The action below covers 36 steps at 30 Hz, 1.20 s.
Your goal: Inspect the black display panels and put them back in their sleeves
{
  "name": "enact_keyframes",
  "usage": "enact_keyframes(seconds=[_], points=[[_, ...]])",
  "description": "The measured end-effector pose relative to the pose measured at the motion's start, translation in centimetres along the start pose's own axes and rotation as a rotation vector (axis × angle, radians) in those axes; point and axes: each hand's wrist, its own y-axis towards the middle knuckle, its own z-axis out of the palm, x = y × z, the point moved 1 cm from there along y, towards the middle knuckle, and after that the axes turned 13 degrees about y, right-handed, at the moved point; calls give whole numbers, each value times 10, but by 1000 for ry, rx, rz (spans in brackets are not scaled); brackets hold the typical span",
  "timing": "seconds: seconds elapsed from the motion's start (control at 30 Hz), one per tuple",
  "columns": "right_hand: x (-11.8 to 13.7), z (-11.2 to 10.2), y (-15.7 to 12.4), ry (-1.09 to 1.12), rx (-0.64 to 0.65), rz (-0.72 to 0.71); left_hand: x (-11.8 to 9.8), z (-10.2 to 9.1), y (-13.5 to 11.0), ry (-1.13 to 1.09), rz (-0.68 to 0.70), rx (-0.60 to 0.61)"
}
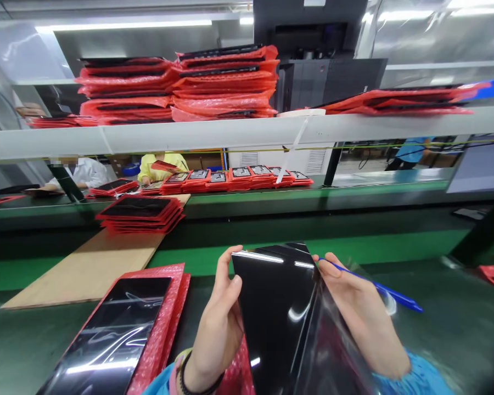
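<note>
My left hand [220, 315] grips the left edge of a glossy black display panel [275, 307], thumb on the front side, and holds it tilted up in front of me. At the panel's upper right, my right hand [354, 302] is closed, pinching a slim blue pen [395, 296] and the edge of a see-through film [333, 340]. This film stands partly away from the panel's right side. Below my left wrist a piece of red bubble wrap [241, 367] shows. Left of it, another black panel [111, 334] lies on red bubble-wrap sleeves [168, 312].
A stack of panels in red sleeves [142, 214] sits on a wooden board [94, 269]. The overhead shelf [148, 136] carries tall red-wrapped stacks [226, 82]. Co-workers [162, 167] work beyond the green conveyor line. A dark post [483, 236] stands at right.
</note>
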Motion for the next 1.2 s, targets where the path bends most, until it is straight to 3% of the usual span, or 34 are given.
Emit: enact_keyframes(seconds=[0.2,0.4,0.63,0.93,1.07,1.13,1.2], points=[[3,-4,7,101,60,58,-12,5,-5,-144,-91,211],[4,-8,14,51,111,49,-8,4,1,-147,-126,289],[7,-8,14,30,99,68,1,3,12,-82,-135,240],[6,-1,4,-61,17,-16,11,3,20,-112,2,181],[5,-1,-6,-267,169,-156,13,3,22,-38,103,125],[2,-6,-8,-349,229,-147,15,5,23,34,98,102],[-4,-18,-8,-373,209,-98,20,3,24,123,53,82]])
